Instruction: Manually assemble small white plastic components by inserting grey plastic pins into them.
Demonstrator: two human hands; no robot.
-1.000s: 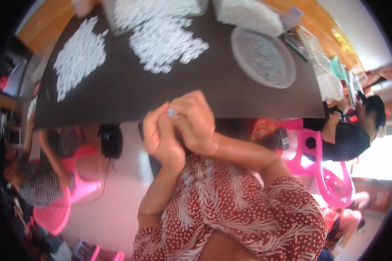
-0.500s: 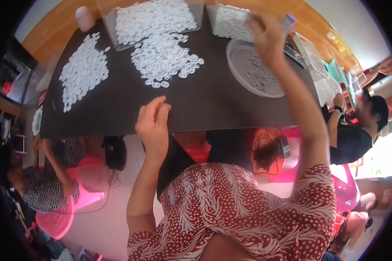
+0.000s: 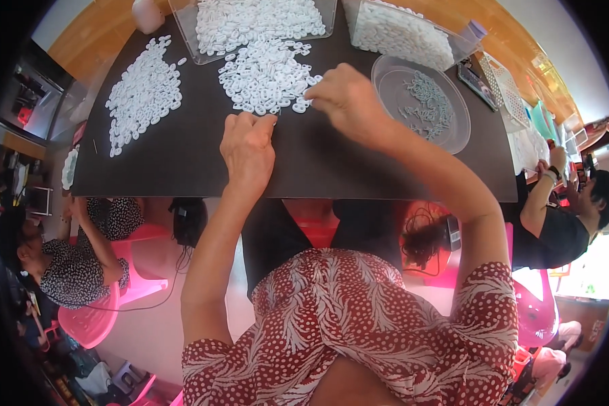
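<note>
A loose pile of small white oval plastic pieces with holes (image 3: 264,78) lies on the dark table, spilling from a clear bin (image 3: 328,27). My left hand (image 3: 248,150) rests at the pile's near edge, thumb and fingers pinched together; what they hold, if anything, is too small to make out. My right hand (image 3: 348,101) hovers at the pile's right edge with its fingertips pinched, close to the outermost white pieces. Whatever is between those fingertips is hidden. Right of that hand sits a round clear dish (image 3: 459,135) with small grey-green pieces (image 3: 430,105) in it.
Another spread of white pieces (image 3: 142,95) covers the table's left side. A second clear container (image 3: 402,34) with white pieces stands at the back. White perforated baskets (image 3: 504,88) line the right edge. One person (image 3: 81,257) sits at left, another (image 3: 555,223) at right.
My right hand has come from above the round dish, leftward and nearer, to the middle pile. The left hand has moved up to the pile's edge and its fingers have closed.
</note>
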